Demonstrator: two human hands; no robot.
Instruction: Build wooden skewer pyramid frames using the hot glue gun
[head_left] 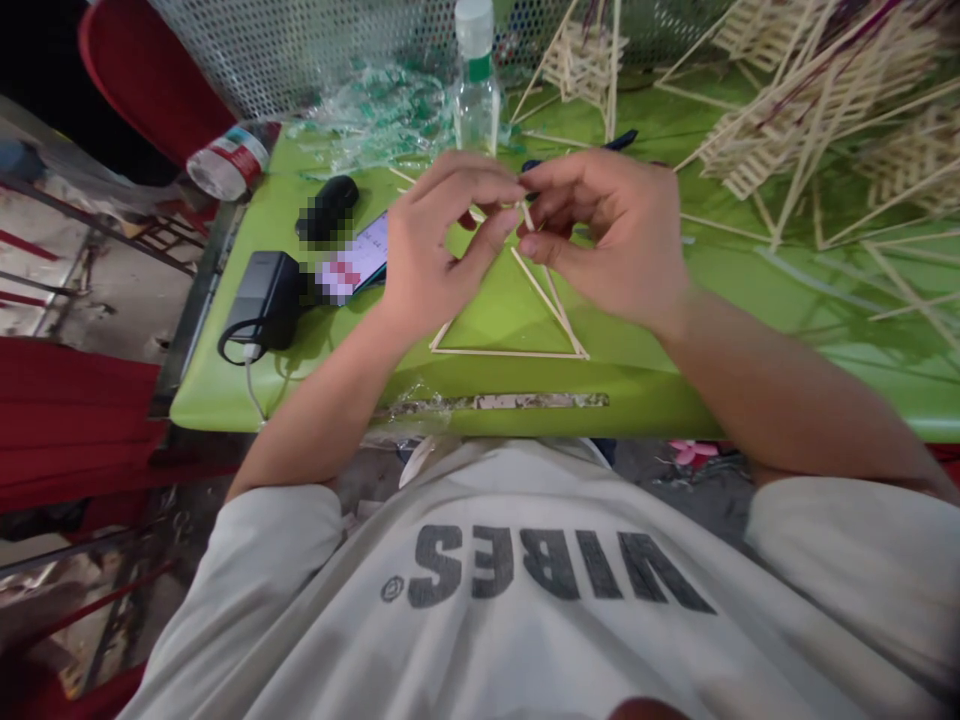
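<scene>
A triangle of thin wooden sticks [517, 352] rests on the green table [300, 395], its base near the front edge and its top lifted between my hands. My left hand [439, 245] pinches the top of the triangle with thumb and forefinger. My right hand [611, 235] meets it there, fingertips closed on a short stick end at the same corner. Both hands hover just above the table surface.
A phone [358, 262], a black power adapter with cable [266, 300] and a small black object [330, 205] lie at the left. A clear bottle [477, 85] stands behind. Another bottle [229, 160] lies at the corner. Stick lattices and loose sticks [810, 110] fill the right.
</scene>
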